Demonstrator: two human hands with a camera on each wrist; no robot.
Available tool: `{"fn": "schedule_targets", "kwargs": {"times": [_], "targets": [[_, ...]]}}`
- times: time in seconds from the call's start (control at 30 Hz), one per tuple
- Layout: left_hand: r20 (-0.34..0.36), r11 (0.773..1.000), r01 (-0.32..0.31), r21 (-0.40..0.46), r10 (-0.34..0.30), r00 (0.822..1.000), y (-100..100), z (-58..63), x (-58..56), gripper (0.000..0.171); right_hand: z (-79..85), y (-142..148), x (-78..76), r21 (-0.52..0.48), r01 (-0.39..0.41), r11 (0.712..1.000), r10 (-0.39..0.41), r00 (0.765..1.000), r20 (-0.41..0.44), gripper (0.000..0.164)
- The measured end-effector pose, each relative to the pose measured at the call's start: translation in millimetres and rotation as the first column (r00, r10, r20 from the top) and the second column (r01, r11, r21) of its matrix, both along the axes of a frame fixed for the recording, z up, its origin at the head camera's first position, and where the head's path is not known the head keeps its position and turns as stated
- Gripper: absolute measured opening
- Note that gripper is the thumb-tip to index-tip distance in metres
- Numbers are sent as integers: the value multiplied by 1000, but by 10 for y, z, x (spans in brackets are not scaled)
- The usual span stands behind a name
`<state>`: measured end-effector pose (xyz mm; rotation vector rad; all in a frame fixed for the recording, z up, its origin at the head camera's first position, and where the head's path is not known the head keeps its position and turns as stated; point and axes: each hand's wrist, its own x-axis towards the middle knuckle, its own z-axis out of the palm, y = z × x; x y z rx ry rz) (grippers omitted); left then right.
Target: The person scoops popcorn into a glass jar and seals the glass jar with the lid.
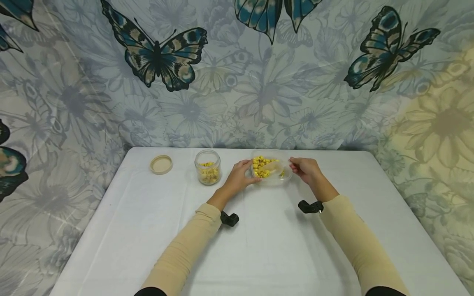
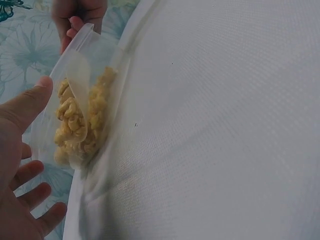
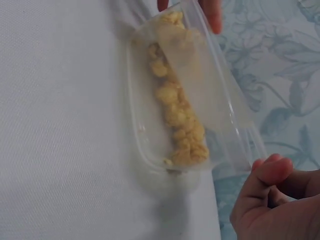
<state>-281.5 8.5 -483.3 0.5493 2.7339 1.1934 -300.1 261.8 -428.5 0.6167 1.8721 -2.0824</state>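
A clear plastic container (image 1: 283,179) of yellow popcorn (image 2: 70,120) stands at the table's far edge. My left hand (image 1: 237,179) holds its left end, with the thumb on the near side and fingers on the far side. My right hand (image 1: 306,169), at the container's right end, has thumb and forefinger together, pinching the handle end of a translucent spoon (image 3: 192,75). The spoon's broad part lies inside the container among the popcorn. Its handle is hard to make out against the clear wall. Left of the left hand stands an open glass jar (image 1: 207,158), partly filled with popcorn.
A round, light-coloured lid (image 1: 161,165) lies left of the jar. A white cloth covers the table (image 1: 266,246). Behind the table's far edge hangs a butterfly-patterned fabric backdrop (image 1: 229,111). Both wrists carry black camera mounts (image 1: 310,206).
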Motion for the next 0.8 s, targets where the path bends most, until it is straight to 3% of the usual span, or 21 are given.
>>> {"fn": "schedule_targets", "kwargs": {"times": [0.33,0.43,0.6,0.8], "targets": [[-8,1000,0,7,0,1000,7,-14,11,86,-44,91,-58,-184,23,983,-6,996,88,27],[-9,1000,-3,12,3,1000,8,-17,12,86,-54,110,-71,-196,-4,980,21,996,85,27],[-9,1000,-6,15,6,1000,11,-4,19,86,-37,109,-65,-186,-87,979,89,996,1,26],[-3,1000,-8,24,8,1000,13,-10,20,87,-15,112,-60,-208,-36,978,49,997,59,27]]}}
